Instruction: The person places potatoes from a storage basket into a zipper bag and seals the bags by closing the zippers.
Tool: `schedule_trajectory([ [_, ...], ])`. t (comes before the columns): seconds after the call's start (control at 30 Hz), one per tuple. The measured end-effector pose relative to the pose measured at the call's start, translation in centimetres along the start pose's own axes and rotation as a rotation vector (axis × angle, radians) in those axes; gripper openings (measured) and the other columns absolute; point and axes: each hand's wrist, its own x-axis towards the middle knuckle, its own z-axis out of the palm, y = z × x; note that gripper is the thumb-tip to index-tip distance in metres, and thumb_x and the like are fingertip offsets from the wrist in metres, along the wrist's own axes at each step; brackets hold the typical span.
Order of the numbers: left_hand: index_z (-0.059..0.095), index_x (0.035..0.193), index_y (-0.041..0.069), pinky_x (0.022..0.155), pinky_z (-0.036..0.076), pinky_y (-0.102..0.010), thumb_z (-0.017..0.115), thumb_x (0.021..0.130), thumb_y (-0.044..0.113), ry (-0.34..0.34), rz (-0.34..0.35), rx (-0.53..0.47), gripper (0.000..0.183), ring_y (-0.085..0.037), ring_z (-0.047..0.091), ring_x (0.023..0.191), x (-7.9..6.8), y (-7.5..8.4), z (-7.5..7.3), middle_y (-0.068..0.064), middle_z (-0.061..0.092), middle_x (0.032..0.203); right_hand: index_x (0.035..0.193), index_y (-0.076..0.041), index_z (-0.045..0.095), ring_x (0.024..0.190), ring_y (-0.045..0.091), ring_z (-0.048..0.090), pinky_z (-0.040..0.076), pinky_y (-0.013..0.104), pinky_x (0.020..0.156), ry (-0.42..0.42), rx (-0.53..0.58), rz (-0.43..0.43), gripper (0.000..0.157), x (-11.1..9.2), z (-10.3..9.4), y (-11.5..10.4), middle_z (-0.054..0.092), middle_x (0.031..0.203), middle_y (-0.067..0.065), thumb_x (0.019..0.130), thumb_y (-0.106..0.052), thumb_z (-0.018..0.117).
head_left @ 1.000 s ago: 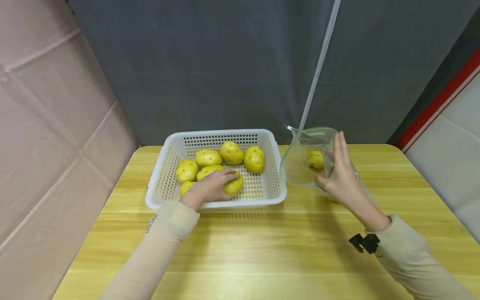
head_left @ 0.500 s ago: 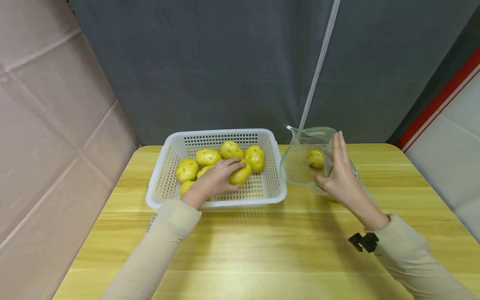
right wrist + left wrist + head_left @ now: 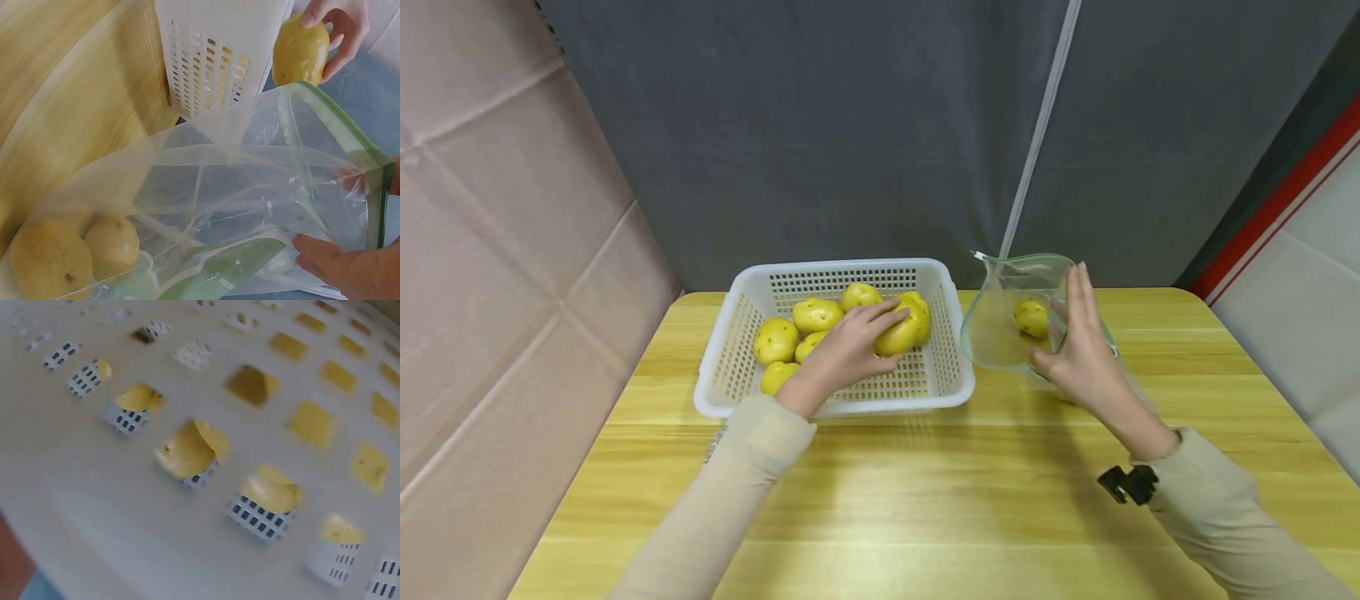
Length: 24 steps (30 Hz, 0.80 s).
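Observation:
A yellow potato (image 3: 900,335) is in the grip of my left hand (image 3: 853,346), raised over the white perforated basket (image 3: 842,266). The right wrist view shows that potato (image 3: 301,50) beside the basket's upper edge. Several more potatoes (image 3: 775,340) lie in the basket. On the right, my right hand (image 3: 1081,362) holds a clear zip bag (image 3: 988,337) by its green-edged mouth, which gapes toward the basket. Its thumb (image 3: 337,265) lies against the bag's side. Two potatoes show at the bag's bottom, a large one (image 3: 53,259) and a smaller-looking one (image 3: 112,248).
Both basket and bag stand toward the back of a wooden table (image 3: 925,508). A dark grey curtain (image 3: 820,133) hangs right behind them. A pinkish padded wall (image 3: 512,250) borders the left side. Mostly the basket's perforated wall (image 3: 137,506) fills the left wrist view.
My left hand has lifted the potato from the basket's floor and carried it right and back, over the potato at the right end. The right hand and bag have stayed put.

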Motion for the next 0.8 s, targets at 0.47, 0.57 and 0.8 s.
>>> schedule_trajectory([
  [0.47, 0.056, 0.133, 0.011, 0.106, 0.046, -0.042, 0.074, 0.081, 0.023, 0.093, 0.076, -0.018, 0.056, -0.035, 0.052, 0.126, 1.2, 2.7, 0.5, -0.010, 0.052, 0.142, 0.149, -0.010, -0.023, 0.141, 0.050, 0.017, 0.034, 0.064, 0.103, 0.001, 0.000, 0.004, 0.112, 0.0, 0.0, 0.0, -0.031, 0.156, 0.004, 0.078, 0.018, 0.060],
  [0.57, 0.056, 0.133, 0.012, 0.111, 0.041, -0.041, 0.074, 0.081, 0.024, 0.107, 0.087, -0.019, 0.057, -0.033, 0.051, 0.128, 1.4, 3.3, 0.7, -0.009, 0.051, 0.143, 0.149, -0.010, -0.023, 0.141, 0.050, 0.016, 0.033, 0.064, 0.103, -0.003, 0.001, 0.007, 0.113, 0.0, 0.0, 0.0, -0.031, 0.156, 0.004, 0.078, 0.018, 0.060],
  [0.8, 0.057, 0.131, 0.011, 0.109, 0.044, -0.039, 0.075, 0.080, 0.026, 0.139, 0.122, -0.029, 0.056, -0.031, 0.052, 0.126, 2.1, 4.4, 1.3, -0.009, 0.052, 0.142, 0.149, -0.011, -0.023, 0.141, 0.051, 0.016, 0.033, 0.065, 0.103, 0.002, 0.002, 0.003, 0.113, 0.0, 0.0, 0.0, -0.031, 0.156, 0.004, 0.078, 0.018, 0.060],
])
